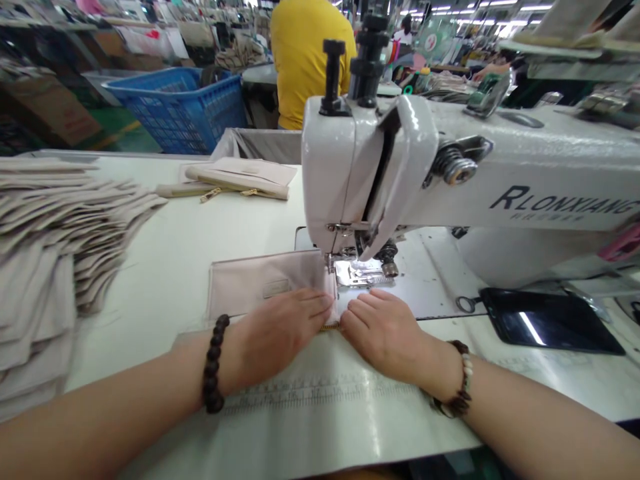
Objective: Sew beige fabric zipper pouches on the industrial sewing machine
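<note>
By the sewing machine, seemingly soft, light fabric is best held near its edges: the left hand presses flat, the right hand curls, pinch unclear.

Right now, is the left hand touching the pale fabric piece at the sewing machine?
Touching. The head view shows the left hand lying over the pale fabric piece, its fingertips resting near the right end.

From your head, the one camera looks forward and down, close over your left hand and right hand. Its view reaches past the sewing machine to the blue basket.
</note>
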Available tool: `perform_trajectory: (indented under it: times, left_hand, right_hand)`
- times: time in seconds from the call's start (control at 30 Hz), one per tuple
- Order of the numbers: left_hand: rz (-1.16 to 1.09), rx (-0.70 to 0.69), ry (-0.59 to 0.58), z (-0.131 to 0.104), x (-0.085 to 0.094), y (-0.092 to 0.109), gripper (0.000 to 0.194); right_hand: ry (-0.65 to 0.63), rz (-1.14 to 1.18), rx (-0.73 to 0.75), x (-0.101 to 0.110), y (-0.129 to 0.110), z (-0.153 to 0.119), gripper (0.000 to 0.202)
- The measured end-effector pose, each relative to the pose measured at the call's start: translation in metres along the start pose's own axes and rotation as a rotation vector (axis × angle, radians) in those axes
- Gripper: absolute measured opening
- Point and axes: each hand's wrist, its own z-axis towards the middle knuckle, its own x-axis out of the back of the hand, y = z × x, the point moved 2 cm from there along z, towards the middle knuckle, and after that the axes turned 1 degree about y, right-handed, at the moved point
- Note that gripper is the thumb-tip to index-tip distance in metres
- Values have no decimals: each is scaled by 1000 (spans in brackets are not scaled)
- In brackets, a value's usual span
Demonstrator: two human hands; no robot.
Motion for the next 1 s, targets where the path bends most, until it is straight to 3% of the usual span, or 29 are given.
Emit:
perform_trajectory:
  times: [0.37, 0.57, 0.67, 0.77, 0.9, 0.93, 1.0]
  left_hand:
    - [-125, -11, 25, 18, 7, -27, 24]
    - [-300, 157, 5, 22, 16, -42, 24]
    - [-359, 192, -41, 24, 21, -45, 28]
    - [-270, 179, -53, 21, 21, -39, 26]
    - [-7, 88, -70, 12, 9, -24, 30]
    - [70, 37, -71, 10, 6, -20, 31]
    - [201, -64, -42, 8, 3, -14, 30]
  right_hand:
    - [-30, -12, -170, -4, 15, 11, 23]
    - [58, -79, -313, 5, 29, 1, 32]
    - [-54, -32, -383, 5, 35, 2, 29]
    - [-208, 132, -360, 11, 42, 5, 22]
    - [-378, 422, -196, 23, 48, 2, 40]
    - [-370, 424, -190, 25, 49, 0, 43]
    - [-233, 333, -238, 27, 49, -2, 40]
